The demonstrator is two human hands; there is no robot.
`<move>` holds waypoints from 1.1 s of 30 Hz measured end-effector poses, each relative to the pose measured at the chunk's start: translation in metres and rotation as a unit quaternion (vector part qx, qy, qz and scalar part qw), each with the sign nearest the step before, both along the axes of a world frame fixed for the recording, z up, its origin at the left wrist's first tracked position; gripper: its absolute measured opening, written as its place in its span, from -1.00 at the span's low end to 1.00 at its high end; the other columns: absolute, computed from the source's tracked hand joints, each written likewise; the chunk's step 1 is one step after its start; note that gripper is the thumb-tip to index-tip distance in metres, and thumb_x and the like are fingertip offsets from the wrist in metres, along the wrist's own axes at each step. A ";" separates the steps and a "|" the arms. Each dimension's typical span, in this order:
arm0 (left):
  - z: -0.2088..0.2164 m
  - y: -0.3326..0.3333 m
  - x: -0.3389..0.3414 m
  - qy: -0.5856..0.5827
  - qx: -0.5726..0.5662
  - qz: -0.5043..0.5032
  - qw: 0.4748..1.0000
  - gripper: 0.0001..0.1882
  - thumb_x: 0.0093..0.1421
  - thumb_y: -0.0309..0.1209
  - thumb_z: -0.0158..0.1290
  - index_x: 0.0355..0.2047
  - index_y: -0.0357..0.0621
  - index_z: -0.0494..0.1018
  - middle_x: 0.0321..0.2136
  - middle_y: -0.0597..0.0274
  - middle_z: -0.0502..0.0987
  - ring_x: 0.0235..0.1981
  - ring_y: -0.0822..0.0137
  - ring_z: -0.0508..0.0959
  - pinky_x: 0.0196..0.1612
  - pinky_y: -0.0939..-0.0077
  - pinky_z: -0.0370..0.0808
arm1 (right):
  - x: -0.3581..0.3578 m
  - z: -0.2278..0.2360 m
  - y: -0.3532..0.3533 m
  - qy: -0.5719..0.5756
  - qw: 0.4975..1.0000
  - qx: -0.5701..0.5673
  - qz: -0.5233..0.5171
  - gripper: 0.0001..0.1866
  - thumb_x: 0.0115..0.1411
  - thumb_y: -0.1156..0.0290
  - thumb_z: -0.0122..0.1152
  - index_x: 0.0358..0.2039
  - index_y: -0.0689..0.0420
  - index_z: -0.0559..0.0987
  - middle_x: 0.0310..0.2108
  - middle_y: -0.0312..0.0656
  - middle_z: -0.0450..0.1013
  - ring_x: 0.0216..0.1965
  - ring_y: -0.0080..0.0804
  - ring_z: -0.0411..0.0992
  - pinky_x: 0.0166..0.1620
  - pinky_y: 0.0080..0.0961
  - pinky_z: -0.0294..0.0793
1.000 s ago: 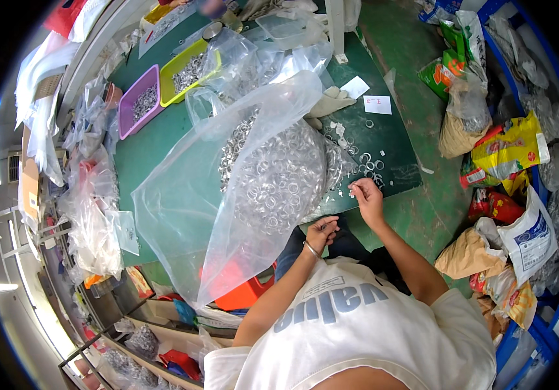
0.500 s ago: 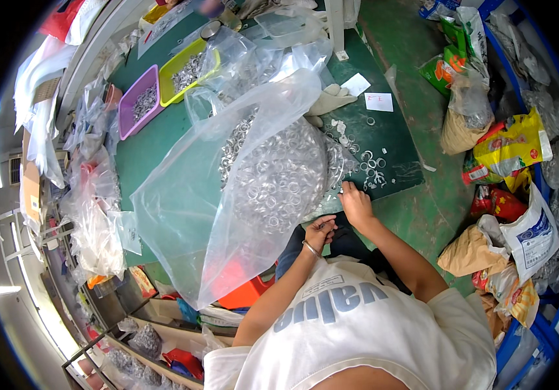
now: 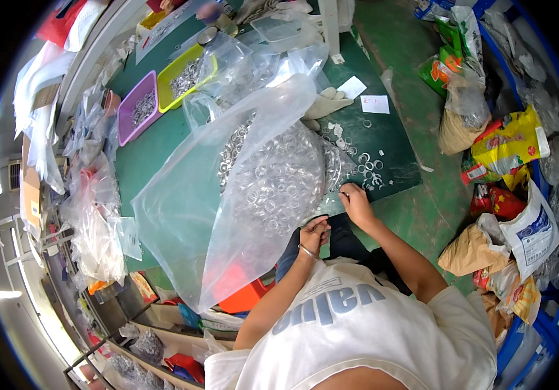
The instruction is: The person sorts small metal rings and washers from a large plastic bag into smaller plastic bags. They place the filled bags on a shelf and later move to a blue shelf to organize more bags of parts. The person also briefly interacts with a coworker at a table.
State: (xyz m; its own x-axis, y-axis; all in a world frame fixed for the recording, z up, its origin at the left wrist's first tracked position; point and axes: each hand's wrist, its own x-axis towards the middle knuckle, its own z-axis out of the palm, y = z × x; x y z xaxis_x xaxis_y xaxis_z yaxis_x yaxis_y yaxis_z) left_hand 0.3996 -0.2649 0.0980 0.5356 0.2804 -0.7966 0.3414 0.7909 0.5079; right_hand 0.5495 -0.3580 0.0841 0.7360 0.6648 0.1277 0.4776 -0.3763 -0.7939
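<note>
A large clear plastic bag (image 3: 182, 214) full of small metal rings (image 3: 273, 182) lies across the green table (image 3: 396, 149), its loose mouth spread to the left. Along the table's near edge, my right hand (image 3: 357, 205) is closed, fingertips down beside the bag's right corner; whatever they pinch is too small to make out. My left hand (image 3: 315, 234) is held just off the table edge, thumb and fingers pressed together, their contents hidden. Loose rings (image 3: 369, 169) and small white bits (image 3: 338, 132) lie scattered to the right of the bag.
Purple (image 3: 138, 110) and yellow trays (image 3: 188, 77) of small metal parts stand at the far left. A pale glove (image 3: 325, 104) and white paper cards (image 3: 375, 104) lie beyond the bag. Stuffed sacks (image 3: 510, 149) line the right side. An orange-red bin (image 3: 243, 296) stands below the table's left part.
My right hand has shifted slightly down and stays by the table edge. My left hand has turned a little and stays closed. The bag has hardly moved; the view has shifted slightly.
</note>
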 end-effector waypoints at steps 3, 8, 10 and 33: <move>-0.001 0.000 -0.002 0.004 0.006 0.001 1.000 -0.79 0.10 -0.53 -0.04 -0.21 -0.20 0.43 -0.50 0.26 0.44 -0.68 0.55 0.27 -0.70 0.75 0.15 | 0.007 0.021 -0.013 0.539 0.839 0.066 0.003 -0.87 0.14 0.46 -0.03 -0.39 0.27 0.40 -0.48 -0.17 0.40 -0.60 -0.38 0.39 -0.57 -0.52 0.34; -0.002 0.002 -0.003 0.004 0.009 -0.006 1.000 -0.79 0.10 -0.48 -0.01 -0.22 -0.17 0.43 -0.52 0.28 0.44 -0.67 0.55 0.26 -0.67 0.73 0.17 | 0.018 0.043 -0.050 0.714 0.660 0.231 -0.030 -0.91 0.14 0.46 -0.07 -0.43 0.17 0.40 -0.56 -0.26 0.27 -0.56 -0.51 0.30 -0.65 -0.69 0.22; -0.003 0.002 -0.003 0.002 0.012 -0.016 1.000 -0.79 0.10 -0.47 0.00 -0.21 -0.17 0.43 -0.51 0.28 0.44 -0.67 0.55 0.26 -0.67 0.73 0.17 | 0.019 0.038 -0.066 0.708 0.659 0.246 -0.058 -0.90 0.14 0.44 -0.06 -0.46 0.15 0.39 -0.60 -0.29 0.22 -0.59 -0.53 0.27 -0.66 -0.71 0.17; -0.008 -0.010 0.006 -0.024 0.030 -0.092 0.995 -0.79 0.14 -0.45 -0.06 -0.20 -0.22 0.41 -0.52 0.22 0.44 -0.72 0.57 0.24 -0.71 0.71 0.14 | 0.054 0.028 -0.081 0.297 0.918 0.036 -0.261 -0.90 -0.02 0.42 0.22 -0.49 0.16 0.52 -0.63 -0.35 0.36 -0.61 -0.59 0.26 -0.54 -0.64 0.21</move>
